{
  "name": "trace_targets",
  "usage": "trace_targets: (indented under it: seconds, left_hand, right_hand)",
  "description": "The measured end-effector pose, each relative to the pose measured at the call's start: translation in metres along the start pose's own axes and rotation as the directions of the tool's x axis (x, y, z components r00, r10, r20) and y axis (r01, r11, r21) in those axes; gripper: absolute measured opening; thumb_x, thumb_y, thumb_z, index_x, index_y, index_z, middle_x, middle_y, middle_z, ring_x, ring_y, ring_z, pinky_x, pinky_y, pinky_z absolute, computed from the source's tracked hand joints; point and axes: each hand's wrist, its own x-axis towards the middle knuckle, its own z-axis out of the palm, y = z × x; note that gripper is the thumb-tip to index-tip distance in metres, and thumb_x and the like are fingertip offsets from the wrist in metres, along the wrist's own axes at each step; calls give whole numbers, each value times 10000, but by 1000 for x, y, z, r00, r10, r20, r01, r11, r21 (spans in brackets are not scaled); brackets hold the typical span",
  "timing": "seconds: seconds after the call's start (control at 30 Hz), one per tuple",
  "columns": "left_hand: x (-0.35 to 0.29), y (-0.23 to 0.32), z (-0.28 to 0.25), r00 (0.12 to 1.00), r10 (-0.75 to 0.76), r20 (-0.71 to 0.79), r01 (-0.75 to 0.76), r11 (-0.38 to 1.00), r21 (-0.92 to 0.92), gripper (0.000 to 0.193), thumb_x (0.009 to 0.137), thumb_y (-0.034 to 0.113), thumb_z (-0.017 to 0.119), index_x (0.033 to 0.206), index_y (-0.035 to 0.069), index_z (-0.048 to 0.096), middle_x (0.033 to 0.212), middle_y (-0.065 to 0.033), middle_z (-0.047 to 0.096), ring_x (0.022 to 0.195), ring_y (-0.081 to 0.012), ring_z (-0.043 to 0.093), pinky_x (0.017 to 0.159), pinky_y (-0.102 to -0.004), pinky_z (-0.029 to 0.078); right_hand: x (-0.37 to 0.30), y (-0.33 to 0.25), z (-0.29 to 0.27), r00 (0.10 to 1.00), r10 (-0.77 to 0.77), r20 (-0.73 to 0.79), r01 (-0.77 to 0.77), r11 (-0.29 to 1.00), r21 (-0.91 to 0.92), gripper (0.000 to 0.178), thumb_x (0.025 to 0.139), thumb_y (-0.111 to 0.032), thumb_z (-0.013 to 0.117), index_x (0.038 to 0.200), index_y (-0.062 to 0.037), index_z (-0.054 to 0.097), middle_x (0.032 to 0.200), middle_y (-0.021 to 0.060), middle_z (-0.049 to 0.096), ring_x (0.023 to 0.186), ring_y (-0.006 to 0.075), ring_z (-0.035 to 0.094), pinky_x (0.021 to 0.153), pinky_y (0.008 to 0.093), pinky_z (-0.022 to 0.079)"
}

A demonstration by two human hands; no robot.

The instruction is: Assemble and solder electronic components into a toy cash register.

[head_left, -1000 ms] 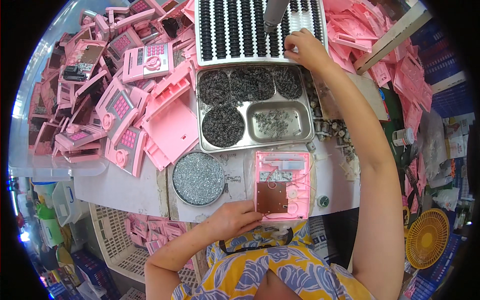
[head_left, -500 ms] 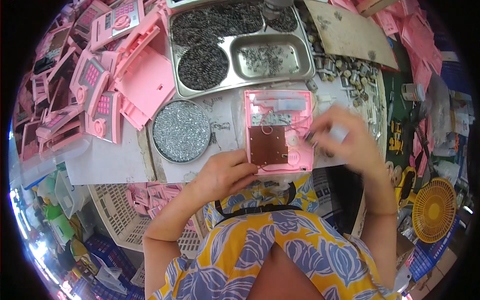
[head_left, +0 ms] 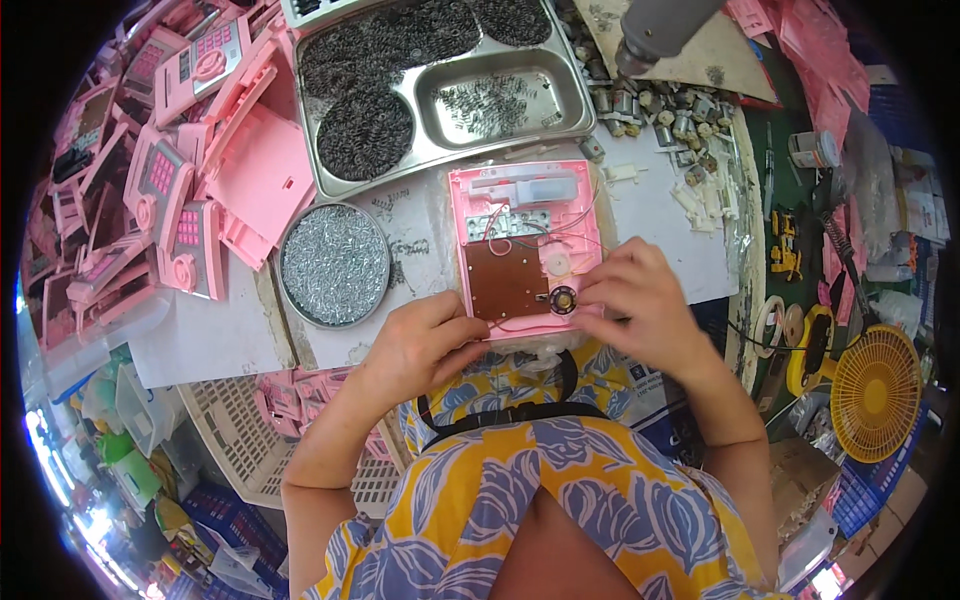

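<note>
A pink plastic housing lies open on the table before me. Inside it sit a brown circuit board, a whitish box-shaped part, a silvery plate, a small white wheel and thin loose wires. At its lower left corner, my left hand is closed on the edge with fingers and thumb. A small round black speaker is at the housing's lower right, over the place of the grille. My right hand grips the speaker's right side between thumb and fingers; the other fingers are curled.
Left of the housing stands a round dish of silvery screws. Behind is a metal tray of dark springs. A grey powered screwdriver hangs at the upper right, near small motors. Pink housings pile up at left.
My right hand has come down to the housing's lower right with the speaker, which now covers the grille. The left hand keeps its corner. The whole view has shifted, and the screwdriver shows more.
</note>
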Motion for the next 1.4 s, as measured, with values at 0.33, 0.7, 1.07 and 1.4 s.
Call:
trace_targets:
  seconds: [0.33,0.7,1.07,1.4]
  left_hand:
    - [49,20,-45,922,-82,379,63,996,63,128,836,160,729,928,77,695,865,-98,645,777,-305,644,660,-405,519]
    - [243,-56,-15,985,-171,-8,143,796,589,174,852,217,692,881,49,729,852,-153,699,862,-355,692,766,-477,558]
    - [126,36,-30,973,-217,-81,173,913,-370,186,1003,105,596,1113,-18,683,834,-47,671,721,-90,614,622,-255,483]
    - [57,35,6,873,-370,316,436,307,-846,244,1061,108,513,1221,-36,628,822,6,564,684,-49,465,606,-214,387]
  right_hand:
    - [63,83,-26,993,111,-41,-118,956,-270,376,803,20,649,1166,-36,567,1004,130,640,879,343,630,789,415,518]
    - [42,68,-61,908,404,-113,-374,902,215,178,860,-3,672,1035,-26,640,870,-18,591,702,57,521,600,225,407]
    - [-15,-4,-43,913,393,-111,-220,702,677,320,832,42,741,1143,85,677,1106,156,714,945,196,713,819,285,550]
    - [1,-22,-25,993,-78,-89,100,957,273,351,719,44,748,1065,-9,732,960,132,738,737,241,709,651,316,558]
